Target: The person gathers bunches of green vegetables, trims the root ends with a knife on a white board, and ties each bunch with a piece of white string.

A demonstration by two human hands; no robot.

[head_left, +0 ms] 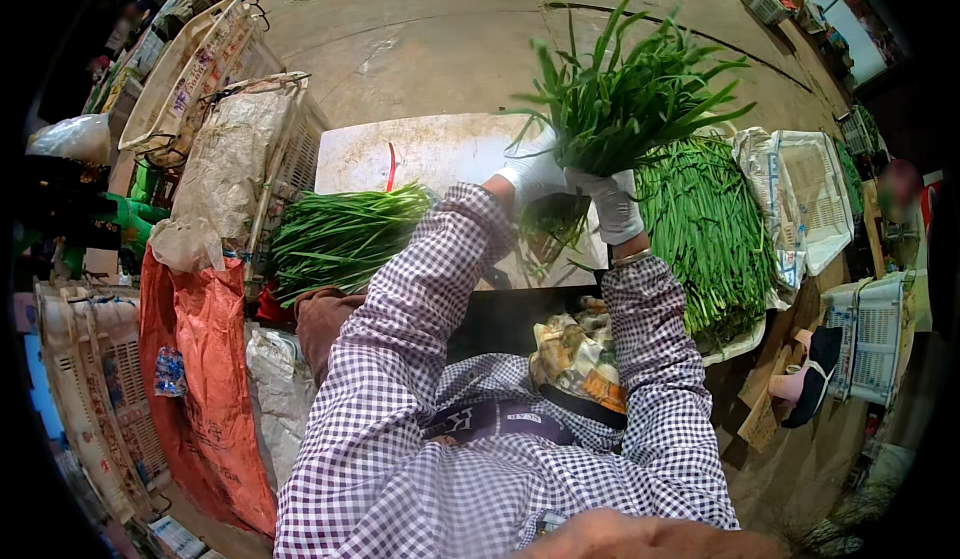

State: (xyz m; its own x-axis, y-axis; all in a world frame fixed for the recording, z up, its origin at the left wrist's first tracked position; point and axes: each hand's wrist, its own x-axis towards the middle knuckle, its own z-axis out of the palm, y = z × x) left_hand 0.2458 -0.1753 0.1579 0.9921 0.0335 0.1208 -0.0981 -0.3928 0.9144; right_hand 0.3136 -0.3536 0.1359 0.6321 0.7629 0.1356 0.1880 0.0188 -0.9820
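A bunch of garlic chives (640, 99) is held up over the far right part of the white board (345, 159), leaf tips pointing away and fanned out. My right hand (612, 207), in a white glove, is closed around its lower end. Against the left side of the same end is my left hand (530, 167), also gloved in white, closed on it and slightly blurred. Some loose leaves (556, 221) hang below the hands. Another pile of chives (345, 237) lies at the board's left, beside a red strip (391, 166).
To the right, a large heap of chives (705, 239) fills a crate. White plastic crates (870, 334) and a lined basket (815, 199) stand beyond it. On the left are a covered crate (235, 164), a red sack (205, 389) and another crate (105, 379).
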